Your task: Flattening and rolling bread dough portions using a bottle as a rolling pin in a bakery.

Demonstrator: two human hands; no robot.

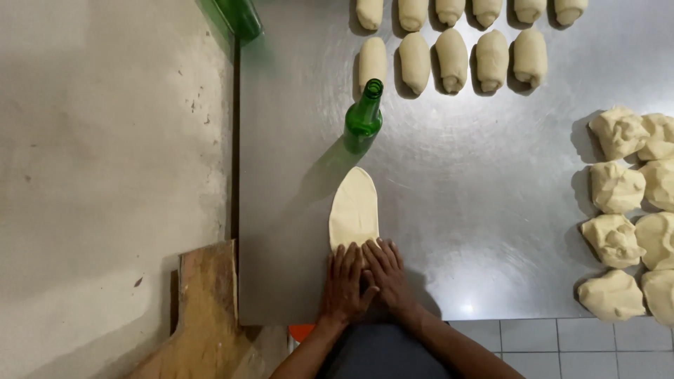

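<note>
dough sheet: a flattened, tongue-shaped piece of pale dough (354, 208) lies on the steel table (463, 210), long axis running away from the person, near end under the fingertips.
left hand: left hand (343, 282) rests palm down on the near end of the sheet, fingers together and flat; it presses rather than closes around anything.
right hand: right hand (385, 272) lies just beside the left, touching it, fingers spread over the same near edge, also flat and pressing.
bottle: a green glass bottle (364, 116) stands upright just beyond the far tip of the sheet, near but not touching.
shaped rolls: 2 rows of rolled pieces (453, 60) sit at the far edge; the back row is cut off by the frame.
raw portions: rough lumps (618, 231) are piled at the right, well apart from the hands.
risk, uneven pressure: likely a lopsided roll if 1 hand pushes harder.
risk, sticking: thin dough may cling to the bare steel and tear.
risk, bottle: a forward push could nudge it over, since it stands in line with the sheet.
risk, table edge: the hands work close to the near edge, so the dough could slip off.
</note>
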